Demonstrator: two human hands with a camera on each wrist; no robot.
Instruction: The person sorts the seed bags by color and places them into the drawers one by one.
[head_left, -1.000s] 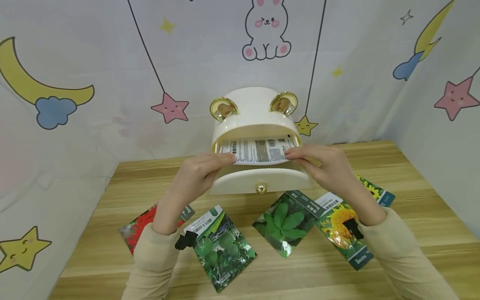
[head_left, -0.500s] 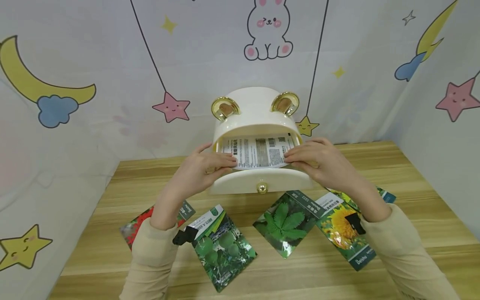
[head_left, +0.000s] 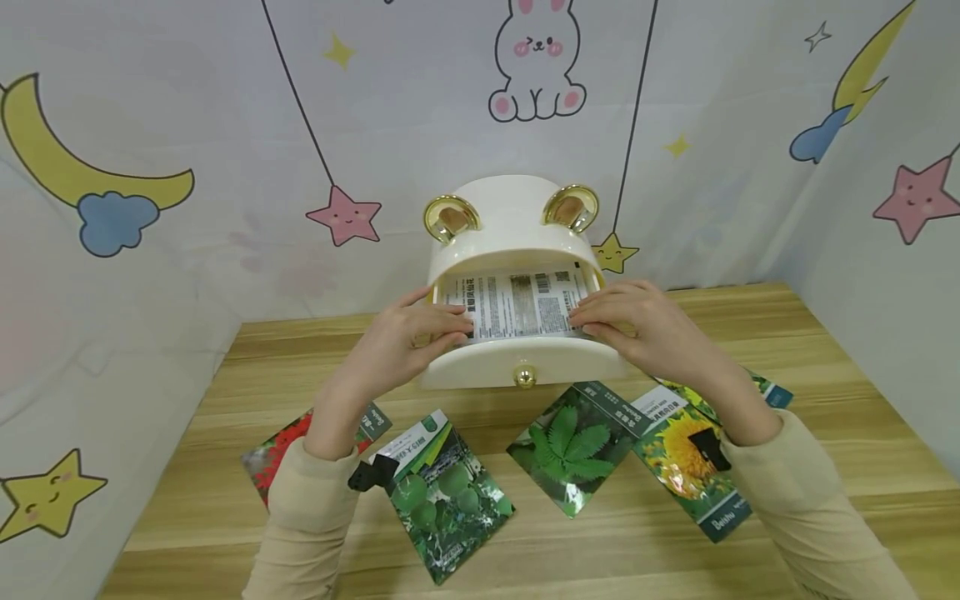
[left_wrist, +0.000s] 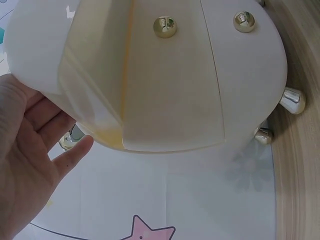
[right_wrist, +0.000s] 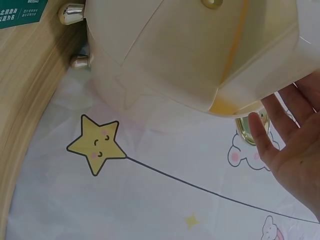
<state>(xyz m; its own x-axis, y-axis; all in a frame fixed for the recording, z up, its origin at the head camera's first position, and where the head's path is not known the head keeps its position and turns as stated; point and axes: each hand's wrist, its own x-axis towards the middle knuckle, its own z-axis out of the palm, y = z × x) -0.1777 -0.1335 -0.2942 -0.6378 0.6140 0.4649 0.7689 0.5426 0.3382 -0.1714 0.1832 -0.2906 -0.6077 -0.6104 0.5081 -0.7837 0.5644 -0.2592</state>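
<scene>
A white box with gold ears (head_left: 517,212) stands against the wall, its upper drawer (head_left: 480,367) pulled out. A seed packet (head_left: 517,308) lies in that drawer, its white printed back facing up. Over the drawer's left end, my left hand (head_left: 397,346) touches the packet's left edge with nearly straight fingertips. My right hand (head_left: 656,329) touches the right edge in the same way. Each thumb is near the drawer's front panel. In the wrist views, my left hand (left_wrist: 37,140) and right hand (right_wrist: 295,130) are beside the drawer's rim, fingertips partly hidden behind it.
On the wooden table (head_left: 585,558) lie several seed packets: a red-flower one (head_left: 277,450) partly under my left forearm, a round-leaf one (head_left: 450,500), a green-leaf one (head_left: 566,450) and a yellow-flower one (head_left: 682,467). Behind the box hangs a patterned cloth (head_left: 420,100).
The seed packet has dropped from above the drawer's front edge to lie flat inside it. Both hands followed it slightly, and their fingers have spread a little.
</scene>
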